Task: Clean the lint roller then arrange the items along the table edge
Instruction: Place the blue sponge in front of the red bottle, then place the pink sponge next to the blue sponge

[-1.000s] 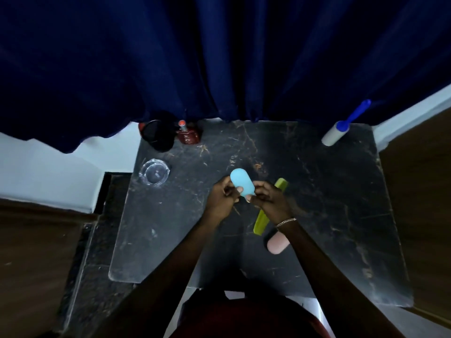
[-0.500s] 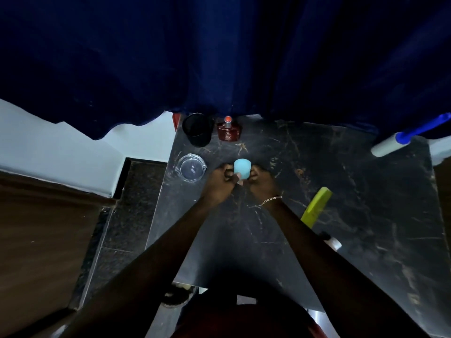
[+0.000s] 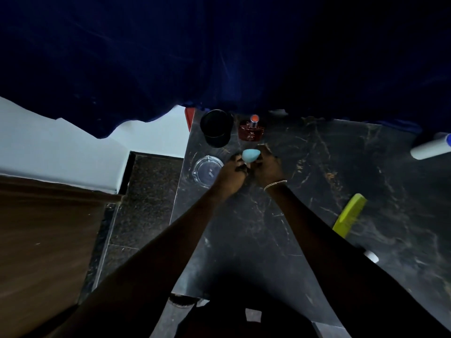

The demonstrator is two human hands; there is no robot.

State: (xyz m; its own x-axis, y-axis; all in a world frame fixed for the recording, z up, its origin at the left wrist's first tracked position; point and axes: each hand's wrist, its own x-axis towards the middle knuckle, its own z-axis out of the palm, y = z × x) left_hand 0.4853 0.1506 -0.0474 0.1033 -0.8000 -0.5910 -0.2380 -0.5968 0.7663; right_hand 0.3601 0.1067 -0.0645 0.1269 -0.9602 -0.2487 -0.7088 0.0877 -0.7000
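between the left hand (image 3: 231, 174) and right hand (image 3: 267, 167), both pinching it, sits the blue sponge (image 3: 250, 155).

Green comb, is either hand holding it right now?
No, the green comb lies on the black marble table, apart from the left hand and right hand, which both pinch the light blue makeup sponge.

Light blue sponge (image 3: 250, 155), lime green comb (image 3: 349, 212), black gold-veined table (image 3: 317, 167)

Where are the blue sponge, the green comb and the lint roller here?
blue sponge (image 3: 251, 155), head view, middle of its rounded blue face.
green comb (image 3: 349, 213), head view, midway along its spine.
lint roller (image 3: 430, 147), head view, middle of the white roll.
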